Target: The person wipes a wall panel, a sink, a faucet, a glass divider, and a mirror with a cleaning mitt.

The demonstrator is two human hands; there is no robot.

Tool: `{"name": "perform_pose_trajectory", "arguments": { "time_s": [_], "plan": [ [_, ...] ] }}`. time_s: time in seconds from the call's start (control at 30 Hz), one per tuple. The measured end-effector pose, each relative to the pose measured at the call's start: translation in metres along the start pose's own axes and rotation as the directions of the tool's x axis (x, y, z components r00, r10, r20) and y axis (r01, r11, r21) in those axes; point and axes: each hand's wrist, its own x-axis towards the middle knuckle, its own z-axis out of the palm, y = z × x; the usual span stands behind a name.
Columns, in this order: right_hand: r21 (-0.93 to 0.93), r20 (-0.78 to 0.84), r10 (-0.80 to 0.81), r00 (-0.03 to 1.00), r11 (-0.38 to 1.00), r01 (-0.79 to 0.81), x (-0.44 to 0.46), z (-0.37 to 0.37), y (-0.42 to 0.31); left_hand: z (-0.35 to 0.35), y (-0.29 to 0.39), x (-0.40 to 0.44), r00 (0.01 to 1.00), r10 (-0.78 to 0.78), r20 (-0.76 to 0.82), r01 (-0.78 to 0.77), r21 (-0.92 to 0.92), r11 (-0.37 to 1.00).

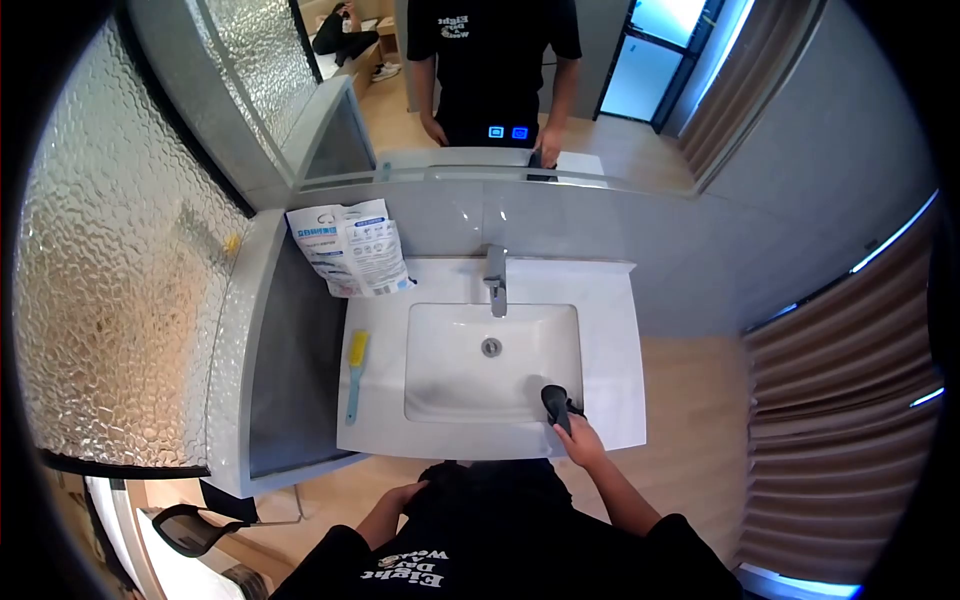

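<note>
My right hand [580, 441] is closed around a narrow part of what looks like a black shoe [555, 401], held over the front right corner of the white sink basin [450, 392]. Its exact shape is hard to make out at this distance. Down by my waist, my left hand [404, 495] rests against dark clothing with its fingers loosely stretched and nothing visible in them. A brush [355, 378] with yellow bristles and a light blue handle lies on the counter left of the basin.
A white and blue printed bag [350, 250] leans at the counter's back left corner. The grey faucet [496, 280] reaches over the basin above the drain [491, 347]. A mirror [480, 90] spans the wall behind, textured glass [120, 270] stands left, and a brown curtain [840, 430] hangs right.
</note>
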Motion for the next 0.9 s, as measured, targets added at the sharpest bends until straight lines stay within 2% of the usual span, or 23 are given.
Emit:
{"name": "perform_pose_trajectory", "arguments": {
  "time_s": [0.03, 0.1, 0.17, 0.2, 0.3, 0.4, 0.57, 0.63, 0.7, 0.73, 0.8, 0.87, 0.9],
  "plan": [
    [-0.027, -0.012, 0.000, 1.000, 1.000, 0.000, -0.001, 0.003, 0.001, 0.001, -0.005, 0.001, 1.000, -0.005, -0.004, 0.005, 0.006, 1.000],
    [-0.043, -0.019, 0.000, 1.000, 0.999, 0.000, -0.005, 0.008, 0.003, 0.007, -0.017, 0.000, 0.979, 0.178, 0.099, -0.166, -0.119, 0.979],
    [-0.202, -0.061, -0.116, 0.991, 0.974, 0.102, -0.010, 0.011, 0.003, 0.016, -0.028, -0.003, 0.959, 0.261, 0.113, -0.242, -0.163, 0.957],
    [-0.193, -0.054, -0.125, 0.991, 0.975, 0.113, -0.012, 0.011, 0.001, 0.023, -0.031, -0.004, 0.956, 0.276, 0.094, -0.259, -0.161, 0.952],
    [-0.202, -0.009, -0.267, 0.964, 0.944, 0.260, -0.007, 0.009, -0.001, 0.043, -0.036, -0.004, 0.947, 0.320, -0.012, -0.318, -0.150, 0.936],
    [-0.178, 0.016, -0.282, 0.959, 0.943, 0.281, -0.004, 0.013, 0.001, 0.065, -0.051, -0.003, 0.916, 0.375, -0.140, -0.394, -0.155, 0.906],
    [-0.140, -0.079, -0.299, 0.951, 0.948, 0.287, 0.005, 0.021, 0.001, 0.092, -0.089, -0.016, 0.830, 0.422, -0.365, -0.495, -0.133, 0.859],
    [-0.122, -0.089, -0.351, 0.932, 0.933, 0.340, 0.012, 0.022, 0.000, 0.102, -0.113, -0.019, 0.796, 0.410, -0.445, -0.508, -0.124, 0.852],
    [-0.068, -0.051, -0.294, 0.954, 0.954, 0.291, 0.013, 0.022, 0.000, 0.111, -0.142, -0.023, 0.767, 0.386, -0.512, -0.505, -0.111, 0.856],
    [-0.067, -0.127, -0.344, 0.930, 0.939, 0.338, 0.013, 0.025, 0.001, 0.116, -0.161, -0.026, 0.760, 0.365, -0.538, -0.491, -0.107, 0.865],
    [-0.065, -0.145, -0.355, 0.924, 0.935, 0.349, 0.013, 0.030, 0.004, 0.126, -0.190, -0.031, 0.756, 0.335, -0.562, -0.465, -0.102, 0.879],
    [-0.072, -0.167, -0.360, 0.918, 0.933, 0.353, 0.012, 0.030, 0.007, 0.139, -0.194, -0.035, 0.753, 0.340, -0.563, -0.467, -0.094, 0.879],
    [-0.056, -0.155, -0.347, 0.925, 0.938, 0.343, 0.011, 0.030, 0.006, 0.148, -0.196, -0.036, 0.705, 0.374, -0.603, -0.490, -0.032, 0.871]
  ]
}}
